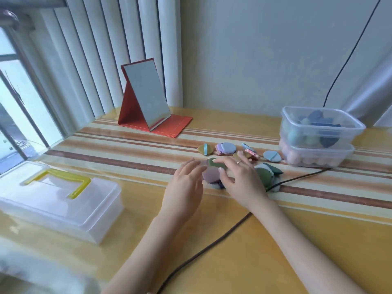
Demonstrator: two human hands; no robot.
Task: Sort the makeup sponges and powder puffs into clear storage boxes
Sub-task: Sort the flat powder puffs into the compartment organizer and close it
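Striped yellow tabletop under a white wall: both hands work a pile of powder puffs mid-surface. The left hand, fingers straight, touches a mauve puff; the right hand lies spread over the pile, grip unclear. Gathering seems underway; next comes lifting puffs toward the lidded box near the left edge. Stacked boxes of sponges stand far right; a black cable crosses the path, a mirror behind.

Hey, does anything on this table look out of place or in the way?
Yes: a black cable trails across the table, passing under the right forearm and against the puffs being sorted, where it could snag.
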